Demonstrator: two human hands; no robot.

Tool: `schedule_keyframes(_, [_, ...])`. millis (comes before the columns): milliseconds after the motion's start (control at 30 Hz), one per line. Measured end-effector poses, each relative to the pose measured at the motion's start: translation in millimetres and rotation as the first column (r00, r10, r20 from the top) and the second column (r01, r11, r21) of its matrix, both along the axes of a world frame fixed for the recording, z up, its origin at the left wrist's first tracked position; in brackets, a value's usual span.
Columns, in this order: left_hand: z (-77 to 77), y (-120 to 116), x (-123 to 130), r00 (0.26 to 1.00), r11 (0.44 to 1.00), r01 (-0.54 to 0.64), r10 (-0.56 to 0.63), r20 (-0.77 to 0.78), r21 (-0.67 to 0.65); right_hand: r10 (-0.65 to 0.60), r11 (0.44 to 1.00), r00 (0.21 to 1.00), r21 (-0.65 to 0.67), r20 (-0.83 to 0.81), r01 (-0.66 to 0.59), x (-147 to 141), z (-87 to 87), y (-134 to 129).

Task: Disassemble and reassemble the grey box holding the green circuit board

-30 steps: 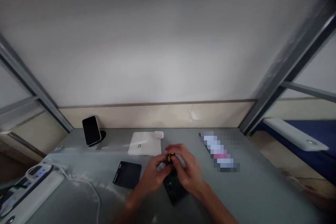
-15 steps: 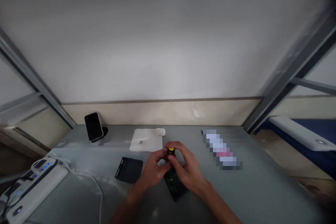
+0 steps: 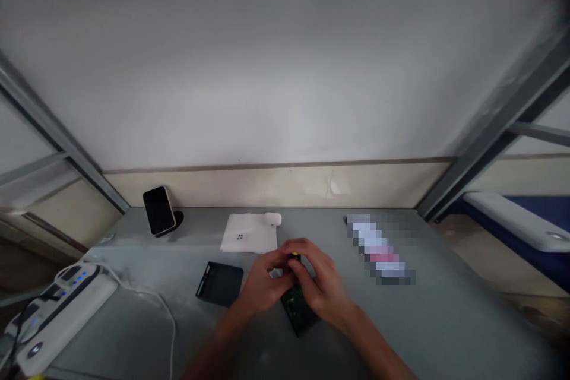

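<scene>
Yellow-and-black piece [image 3: 295, 256]: was pinched between left hand [image 3: 260, 285] and right hand [image 3: 325, 285], lower centre of frame. Not set down. Couldn't tell progress behind fingers. Saw dark green case [image 3: 298, 312] just below, open dark tray [image 3: 222, 285] to the left.

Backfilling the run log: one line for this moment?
left hand and right hand: fingers on small black-yellow part | dark green board: partly hidden by hands | black tray: left of hands

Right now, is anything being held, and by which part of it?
A small dark piece, held around its sides by both hands; its yellow end shows, but they hide the exact grip points.
</scene>
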State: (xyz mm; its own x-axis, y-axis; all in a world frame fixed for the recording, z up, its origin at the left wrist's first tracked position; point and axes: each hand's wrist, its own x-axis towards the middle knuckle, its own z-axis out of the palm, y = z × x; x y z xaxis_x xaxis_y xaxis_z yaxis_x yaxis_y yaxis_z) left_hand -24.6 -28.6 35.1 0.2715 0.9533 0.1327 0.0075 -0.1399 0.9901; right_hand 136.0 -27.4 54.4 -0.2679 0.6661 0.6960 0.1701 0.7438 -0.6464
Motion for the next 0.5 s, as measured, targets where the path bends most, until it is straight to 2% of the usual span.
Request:
schedule_keyframes(267, [-1.2, 1.9, -0.4, 1.000, 1.000, -0.021, 0.021, -0.011, 0.003, 0.003, 1.000, 1.000, -0.009, 0.004, -0.003, 0.2, -0.8, -0.2])
schedule_keyframes(500, [3.3, 1.8, -0.3, 1.000, 0.999, 0.013, -0.013, 0.013, -0.040, -0.030, 1.000, 0.999, 0.000, -0.024, 0.030, -1.9, -0.8, 1.6])
